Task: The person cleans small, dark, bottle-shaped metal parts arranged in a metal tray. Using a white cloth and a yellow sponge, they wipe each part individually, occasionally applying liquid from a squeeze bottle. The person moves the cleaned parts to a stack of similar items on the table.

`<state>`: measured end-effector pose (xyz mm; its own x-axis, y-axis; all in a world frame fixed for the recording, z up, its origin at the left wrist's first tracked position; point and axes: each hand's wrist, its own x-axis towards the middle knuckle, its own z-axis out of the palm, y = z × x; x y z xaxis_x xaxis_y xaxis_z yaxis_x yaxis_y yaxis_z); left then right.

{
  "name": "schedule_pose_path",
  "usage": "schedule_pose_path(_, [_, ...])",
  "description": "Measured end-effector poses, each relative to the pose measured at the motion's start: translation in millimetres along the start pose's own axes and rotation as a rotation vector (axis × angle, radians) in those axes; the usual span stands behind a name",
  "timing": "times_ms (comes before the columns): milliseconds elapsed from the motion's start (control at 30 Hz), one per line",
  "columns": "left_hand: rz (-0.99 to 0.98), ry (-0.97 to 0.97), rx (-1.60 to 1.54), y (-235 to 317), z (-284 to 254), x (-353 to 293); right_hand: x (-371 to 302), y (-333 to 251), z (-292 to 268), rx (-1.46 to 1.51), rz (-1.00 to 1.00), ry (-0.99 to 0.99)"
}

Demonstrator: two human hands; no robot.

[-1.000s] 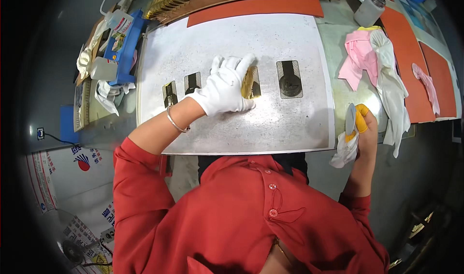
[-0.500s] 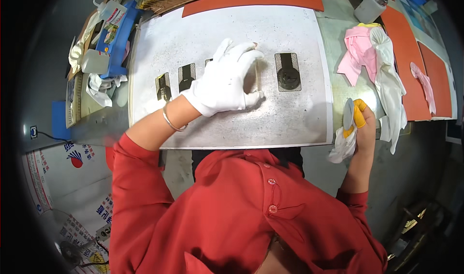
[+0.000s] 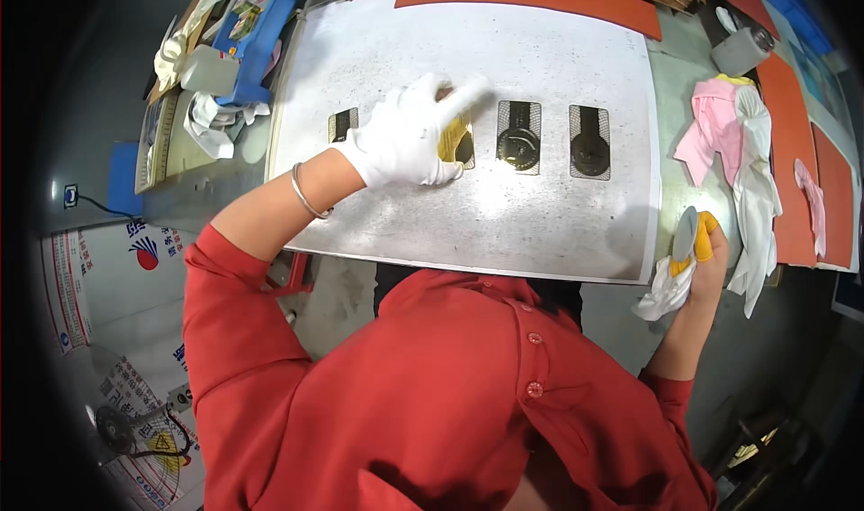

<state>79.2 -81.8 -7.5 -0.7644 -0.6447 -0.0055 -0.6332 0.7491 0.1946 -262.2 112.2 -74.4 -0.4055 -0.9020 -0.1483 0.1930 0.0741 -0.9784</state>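
My left hand, in a white glove, reaches over the white board. Its thumb and fingers span the ends of a small gold-and-dark rectangular plate; the fingertips are partly blurred. Right of it lie two similar plates with mesh patterns and a dark round-ended figure, one shiny plate and one duller plate. Another plate shows left of the glove. At the right table edge, my right hand, with yellow finger covers, is closed on a thin grey disc and a crumpled white cloth.
Pink cloth and white cloth hang at the right. A bottle stands behind them. Orange sheets line the far edge. A blue tray and white container sit at the left.
The view has shifted, moving the board rightward in the picture. The plate by my left fingers now lies flat, and that hand is at the neighbouring plate to its left. My right hand keeps its hold.
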Motion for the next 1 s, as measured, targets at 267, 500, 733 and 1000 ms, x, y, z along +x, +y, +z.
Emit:
schedule_pose_path(267, [0.069, 0.049, 0.244, 15.1, -7.3, -4.2, 0.5, -2.0, 3.5, -0.032, -0.021, 0.006])
schedule_pose_path(500, [0.056, 0.119, -0.081, -13.4, 0.8, -21.4, 3.3, -4.3, 4.1, -0.051, 0.052, 0.016])
schedule_pose_path(733, [-0.104, -0.014, 0.051, -59.1, -1.9, -45.9, 0.3, 4.8, -0.8, -0.034, 0.031, 0.072])
schedule_pose_path(1000, [-0.025, -0.084, 0.213, -35.8, -20.9, -45.0, 5.5, 12.8, -13.4, -0.046, -0.002, 0.060])
